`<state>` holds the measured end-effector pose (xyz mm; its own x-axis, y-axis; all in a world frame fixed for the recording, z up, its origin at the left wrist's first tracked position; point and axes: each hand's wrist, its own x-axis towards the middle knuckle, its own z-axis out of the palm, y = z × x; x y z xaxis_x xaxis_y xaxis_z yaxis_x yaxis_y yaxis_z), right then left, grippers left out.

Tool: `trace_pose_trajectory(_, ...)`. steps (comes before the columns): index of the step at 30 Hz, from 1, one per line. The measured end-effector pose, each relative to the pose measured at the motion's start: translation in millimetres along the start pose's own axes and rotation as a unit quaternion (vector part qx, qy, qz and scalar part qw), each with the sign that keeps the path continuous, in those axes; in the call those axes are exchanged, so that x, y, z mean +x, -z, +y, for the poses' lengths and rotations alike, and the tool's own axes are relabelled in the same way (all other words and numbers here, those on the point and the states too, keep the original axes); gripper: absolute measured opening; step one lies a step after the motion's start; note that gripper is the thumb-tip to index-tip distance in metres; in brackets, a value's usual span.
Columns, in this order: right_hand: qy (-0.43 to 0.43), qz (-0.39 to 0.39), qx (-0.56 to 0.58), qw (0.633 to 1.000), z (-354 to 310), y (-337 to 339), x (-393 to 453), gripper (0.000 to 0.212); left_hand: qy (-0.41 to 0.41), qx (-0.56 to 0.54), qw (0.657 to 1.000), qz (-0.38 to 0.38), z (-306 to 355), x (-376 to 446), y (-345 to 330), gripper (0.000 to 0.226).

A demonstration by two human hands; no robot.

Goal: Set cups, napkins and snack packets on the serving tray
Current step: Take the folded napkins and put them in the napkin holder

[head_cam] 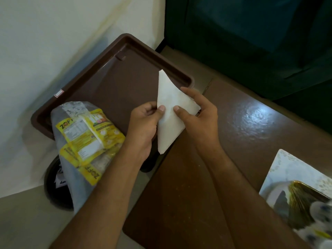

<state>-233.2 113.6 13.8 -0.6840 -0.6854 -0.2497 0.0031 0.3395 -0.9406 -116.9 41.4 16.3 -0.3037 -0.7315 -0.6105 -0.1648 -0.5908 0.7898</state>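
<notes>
The white napkin (168, 112) is up in the air, folded to a point, pinched between both hands just above the near right corner of the brown serving tray (115, 83). The left hand (143, 124) grips its left edge with thumb on top and fingers curled behind, while the right hand (199, 115) grasps the right edge, thumb pressed on the paper. Yellow snack packets (86, 133) lie heaped over the tray's near left end, and a patterned plate (287, 169) sits well apart on the brown table (242, 126).
</notes>
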Motion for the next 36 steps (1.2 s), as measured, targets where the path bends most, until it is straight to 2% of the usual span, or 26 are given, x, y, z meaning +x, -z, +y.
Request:
trace_pose_trajectory(2,0.003,0.006,0.004,1.0,4.7,14.2,-5.8,0.042,-0.007,0.011,1.0,0.002,-4.9,-8.9,-10.1,0.018)
trace_pose_trajectory(6,0.018,0.005,0.009,1.0,9.9,52.0,-25.2,0.051,-0.016,0.02,1.0,-0.007,-15.6,-31.0,-36.4,0.041)
trace_pose_trajectory(11,0.036,0.01,-0.011,0.999,21.4,117.6,-53.8,0.048,-0.039,0.064,0.995,-0.071,-37.7,-68.8,-85.2,0.02)
trace_pose_trajectory(13,0.04,0.026,-0.029,0.998,28.3,150.4,-66.8,0.044,-0.039,0.071,0.992,-0.097,-50.3,-88.4,-111.3,0.024)
trace_pose_trajectory(18,0.044,0.055,-0.069,0.995,48.7,240.0,-101.5,0.053,-0.035,0.069,0.982,-0.17,-85.9,-139.2,-182.2,0.042)
trace_pose_trajectory(23,0.016,0.12,-0.102,0.987,69.7,323.4,-142.7,0.053,-0.011,0.06,0.972,-0.225,-125.1,-188.1,-254.3,0.054)
trace_pose_trajectory(36,-0.045,0.223,-0.132,0.965,111.2,493.8,-234.4,0.056,0.035,0.081,0.945,-0.315,-215.1,-292.8,-398.8,0.063)
